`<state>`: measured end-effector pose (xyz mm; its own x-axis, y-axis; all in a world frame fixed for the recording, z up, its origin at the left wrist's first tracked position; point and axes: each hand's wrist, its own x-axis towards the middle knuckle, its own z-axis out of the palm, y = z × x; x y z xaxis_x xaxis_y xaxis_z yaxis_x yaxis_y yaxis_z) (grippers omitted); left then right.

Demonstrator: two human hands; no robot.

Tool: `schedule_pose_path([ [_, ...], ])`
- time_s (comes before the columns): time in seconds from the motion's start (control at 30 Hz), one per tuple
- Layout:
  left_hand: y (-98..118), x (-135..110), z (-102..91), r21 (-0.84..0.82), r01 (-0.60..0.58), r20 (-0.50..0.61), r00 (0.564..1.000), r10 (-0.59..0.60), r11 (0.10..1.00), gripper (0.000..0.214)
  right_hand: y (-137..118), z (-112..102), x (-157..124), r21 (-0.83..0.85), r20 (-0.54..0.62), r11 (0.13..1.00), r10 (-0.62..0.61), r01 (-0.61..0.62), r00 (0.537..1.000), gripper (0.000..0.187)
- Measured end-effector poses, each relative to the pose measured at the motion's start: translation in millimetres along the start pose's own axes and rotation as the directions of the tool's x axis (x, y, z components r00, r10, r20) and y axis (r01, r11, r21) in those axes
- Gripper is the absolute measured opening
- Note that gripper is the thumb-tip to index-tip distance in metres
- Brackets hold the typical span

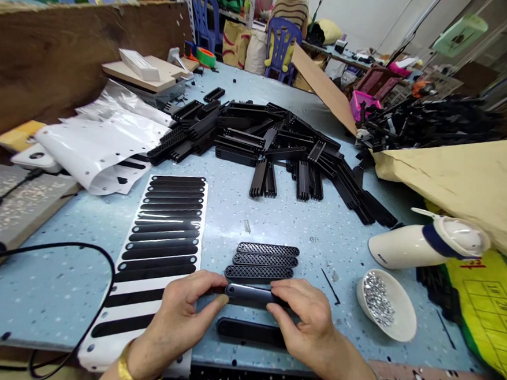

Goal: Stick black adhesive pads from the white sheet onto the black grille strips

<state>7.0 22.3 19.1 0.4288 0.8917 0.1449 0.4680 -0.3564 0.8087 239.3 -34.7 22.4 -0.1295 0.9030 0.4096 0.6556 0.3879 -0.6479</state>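
Note:
A flat black bar with rounded ends (pixel 248 294) lies between my hands near the table's front edge. My left hand (pixel 191 307) pinches its left end, and my right hand (pixel 303 315) grips the right end, hiding that tip. Just beyond lie three black bars with a lattice pattern (pixel 266 260), side by side. Closer to me rests another smooth black bar (pixel 247 332), partly covered by my right hand. A white sheet of black strips (pixel 168 230) spreads out left of my hands, several of its lower places showing white gaps.
Black slotted parts (pixel 257 132) are heaped across the table's middle. On the right are a bowl of small silvery pieces (pixel 388 303), a white bottle (pixel 423 242) and a thin black rod (pixel 330 286). A black cable (pixel 111 267) curves at left. A person (pixel 290 10) sits far back.

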Motion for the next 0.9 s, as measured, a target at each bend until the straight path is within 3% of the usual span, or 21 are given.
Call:
schedule_pose_path([
  [0.57,-3.6,-1.8,2.0,0.001,-0.009,-0.053,0.999,0.009,1.000,0.018,-0.5,-1.1,1.1,0.010,0.059,0.999,0.029,-0.030,0.998,0.017],
  [0.9,-1.9,-1.3,0.5,-0.071,-0.022,0.007,1.000,0.023,0.997,0.017,0.2,-2.8,3.4,0.011,0.079,1.000,0.020,-0.021,0.997,0.014],
])
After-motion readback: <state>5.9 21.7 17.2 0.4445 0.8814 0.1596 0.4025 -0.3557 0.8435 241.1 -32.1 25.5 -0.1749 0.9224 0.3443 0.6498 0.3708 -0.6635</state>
